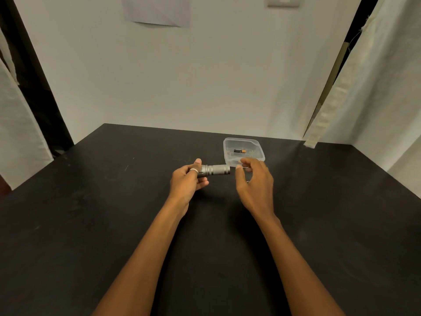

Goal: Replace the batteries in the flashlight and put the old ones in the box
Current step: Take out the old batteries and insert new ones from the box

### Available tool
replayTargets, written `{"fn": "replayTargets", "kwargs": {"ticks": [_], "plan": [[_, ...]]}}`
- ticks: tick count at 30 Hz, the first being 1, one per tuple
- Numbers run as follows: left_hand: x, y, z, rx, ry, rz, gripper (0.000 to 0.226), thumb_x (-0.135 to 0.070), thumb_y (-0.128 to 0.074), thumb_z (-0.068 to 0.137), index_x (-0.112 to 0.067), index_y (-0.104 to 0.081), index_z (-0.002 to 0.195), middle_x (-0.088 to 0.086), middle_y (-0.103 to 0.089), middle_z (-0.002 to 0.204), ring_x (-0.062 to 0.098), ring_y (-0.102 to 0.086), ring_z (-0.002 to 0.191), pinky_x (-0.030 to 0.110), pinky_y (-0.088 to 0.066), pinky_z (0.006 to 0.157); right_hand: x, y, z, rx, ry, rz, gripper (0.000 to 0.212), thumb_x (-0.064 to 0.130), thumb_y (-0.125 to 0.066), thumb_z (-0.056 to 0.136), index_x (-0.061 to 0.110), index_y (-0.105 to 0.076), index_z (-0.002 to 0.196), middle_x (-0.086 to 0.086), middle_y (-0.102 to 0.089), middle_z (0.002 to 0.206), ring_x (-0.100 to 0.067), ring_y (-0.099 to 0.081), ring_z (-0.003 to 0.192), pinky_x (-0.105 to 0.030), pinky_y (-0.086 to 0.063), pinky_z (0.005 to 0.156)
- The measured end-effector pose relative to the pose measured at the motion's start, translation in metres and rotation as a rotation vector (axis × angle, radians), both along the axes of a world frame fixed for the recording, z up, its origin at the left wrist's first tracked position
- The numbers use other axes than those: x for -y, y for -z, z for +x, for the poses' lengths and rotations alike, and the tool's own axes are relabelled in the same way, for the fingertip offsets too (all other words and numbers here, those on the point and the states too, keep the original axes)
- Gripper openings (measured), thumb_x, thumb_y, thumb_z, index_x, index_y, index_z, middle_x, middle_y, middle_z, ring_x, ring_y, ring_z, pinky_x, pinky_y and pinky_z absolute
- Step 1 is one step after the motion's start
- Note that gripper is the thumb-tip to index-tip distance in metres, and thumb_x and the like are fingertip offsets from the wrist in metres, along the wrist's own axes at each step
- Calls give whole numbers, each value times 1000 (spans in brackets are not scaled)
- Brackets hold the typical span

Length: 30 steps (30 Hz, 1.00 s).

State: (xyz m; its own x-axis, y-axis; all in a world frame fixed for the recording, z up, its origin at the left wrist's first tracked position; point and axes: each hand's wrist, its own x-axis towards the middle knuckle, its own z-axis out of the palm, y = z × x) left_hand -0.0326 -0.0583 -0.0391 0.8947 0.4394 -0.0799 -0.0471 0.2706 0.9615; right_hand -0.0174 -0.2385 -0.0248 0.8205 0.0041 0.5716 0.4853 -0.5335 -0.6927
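Observation:
A grey metal flashlight is held level above the black table, its right end pointing toward my right hand. My left hand grips its left end, a ring on one finger. Just right of the flashlight's free end hovers my right hand, fingers curled and apart, with nothing seen in it. Behind both hands stands a clear plastic box without a lid. A black battery with an orange tip lies inside it.
The black table stretches wide around the hands. A white wall rises behind it, with a sheet of paper pinned high up. White cloth hangs at both sides, and a strip of it touches the table's back right.

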Motion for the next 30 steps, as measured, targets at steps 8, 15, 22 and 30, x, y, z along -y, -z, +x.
{"fn": "replayTargets", "kwargs": {"ticks": [8,15,22,30], "plan": [[0,-1,-4,20,12,-4,29,-38,-66,99,-10,-73,107,13,-72,106,15,-69,79,25,-59,69,-13,5,-2,-172,-177,134,22,20,-66,100,19,-71,122,15,-71,100,7,-68,93,-9,-54,77],[3,-12,-10,203,-6,-104,40,-36,-81,85,-14,-72,117,5,-76,101,11,-72,81,24,-59,72,-11,-1,-1,-574,-431,678,26,1,-68,96,8,-68,121,-10,-77,104,-18,-77,92,-25,-60,79],[3,-17,-14,365,53,-128,54,-27,-84,78,-21,-67,129,-5,-76,118,16,-70,115,27,-59,82,-15,0,-3,-856,-625,932,25,-9,-67,91,-1,-70,115,-15,-79,107,-27,-77,103,-23,-61,81],[3,-14,-13,371,52,-3,54,-16,-78,90,-35,-59,137,1,-75,114,16,-71,112,30,-61,80,-8,-2,0,-835,-595,1084,34,-2,-76,80,-6,-71,114,-20,-78,110,-28,-78,99,-22,-62,76]]}}
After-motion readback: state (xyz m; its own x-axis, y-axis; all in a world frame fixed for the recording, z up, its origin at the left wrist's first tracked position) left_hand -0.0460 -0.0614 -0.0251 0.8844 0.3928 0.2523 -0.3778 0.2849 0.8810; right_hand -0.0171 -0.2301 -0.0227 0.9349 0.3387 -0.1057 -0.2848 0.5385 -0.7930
